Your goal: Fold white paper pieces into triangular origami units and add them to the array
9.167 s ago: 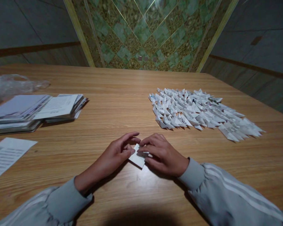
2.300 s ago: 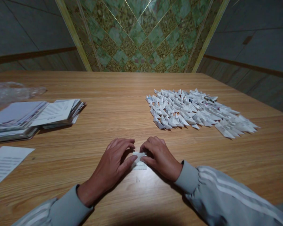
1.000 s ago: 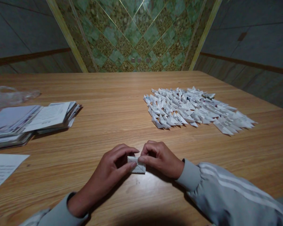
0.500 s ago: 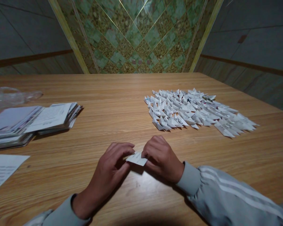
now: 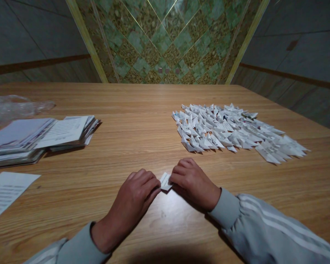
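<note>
We pinch a small folded paper piece (image 5: 165, 182) between our left hand (image 5: 134, 196) and right hand (image 5: 192, 182), low over the near table (image 5: 143, 124). Creasing seems underway; the next fold likely needs firm, aligned fingertip pressure. Finished folded pieces (image 5: 231, 130) lie far right.

Between the left hand (image 5: 134, 194) and the right hand (image 5: 192, 183) sits a small folded piece (image 5: 165, 181) of matt white paper, on a table (image 5: 143, 124) of smooth wood-grain finish with a soft sheen. Beyond the right hand lies a heap of folded pieces (image 5: 231, 130) — the same matt printed paper — while beyond the left hand lie stacked paper sheets (image 5: 41, 137) and crinkled, glossy clear plastic (image 5: 13, 108). Both sleeves (image 5: 264, 227) are soft matt grey cloth.
</note>
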Tool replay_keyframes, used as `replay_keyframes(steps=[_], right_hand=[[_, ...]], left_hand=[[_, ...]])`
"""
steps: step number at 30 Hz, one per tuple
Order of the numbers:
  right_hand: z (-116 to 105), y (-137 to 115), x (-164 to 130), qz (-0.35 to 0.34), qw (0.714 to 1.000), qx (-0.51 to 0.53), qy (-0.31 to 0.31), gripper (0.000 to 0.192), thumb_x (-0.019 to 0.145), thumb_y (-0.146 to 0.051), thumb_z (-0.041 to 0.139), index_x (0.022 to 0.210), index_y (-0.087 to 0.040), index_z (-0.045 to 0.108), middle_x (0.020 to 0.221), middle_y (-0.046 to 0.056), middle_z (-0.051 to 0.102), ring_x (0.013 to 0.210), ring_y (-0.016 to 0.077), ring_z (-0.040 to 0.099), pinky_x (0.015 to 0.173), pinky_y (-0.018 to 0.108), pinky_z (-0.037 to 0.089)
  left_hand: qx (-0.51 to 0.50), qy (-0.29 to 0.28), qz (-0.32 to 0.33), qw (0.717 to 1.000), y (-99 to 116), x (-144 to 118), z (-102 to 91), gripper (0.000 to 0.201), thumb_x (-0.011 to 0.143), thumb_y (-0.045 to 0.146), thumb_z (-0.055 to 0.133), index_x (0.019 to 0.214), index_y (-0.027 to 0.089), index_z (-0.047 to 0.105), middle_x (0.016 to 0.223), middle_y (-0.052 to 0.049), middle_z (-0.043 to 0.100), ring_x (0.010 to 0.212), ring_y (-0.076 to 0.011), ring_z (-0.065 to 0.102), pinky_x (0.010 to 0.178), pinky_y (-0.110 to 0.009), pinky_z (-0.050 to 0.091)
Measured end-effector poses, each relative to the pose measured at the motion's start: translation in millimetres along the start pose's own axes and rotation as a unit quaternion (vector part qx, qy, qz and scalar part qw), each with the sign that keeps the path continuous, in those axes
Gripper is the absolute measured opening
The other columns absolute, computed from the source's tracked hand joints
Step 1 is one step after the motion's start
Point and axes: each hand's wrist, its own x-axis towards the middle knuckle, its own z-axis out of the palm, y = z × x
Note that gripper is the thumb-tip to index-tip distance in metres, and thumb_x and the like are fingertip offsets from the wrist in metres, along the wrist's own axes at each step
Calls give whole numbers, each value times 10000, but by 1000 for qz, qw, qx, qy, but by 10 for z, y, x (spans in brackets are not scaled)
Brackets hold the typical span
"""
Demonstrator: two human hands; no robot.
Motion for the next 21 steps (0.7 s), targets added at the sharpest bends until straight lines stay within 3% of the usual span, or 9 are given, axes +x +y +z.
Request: replay_keyframes(steps=[8,21], right_hand=[[-85,127,-27,89,984,149,-40,132,908,-280,712,828,-177,726,799,18,702,811,171,554,778,318,352],[-7,-2,18,156,986,19,-58,133,903,-256,669,814,-158,683,850,48,657,883,213,530,806,350,340]], left_hand=[[-29,-15,-46,998,-7,-11,-18,173,992,273,533,898,196,655,882,-44,628,847,-224,544,750,-363,391],[-38,-18,-117,992,-20,56,9,144,925,258,617,796,193,609,899,-37,583,873,-230,522,772,-383,392]])
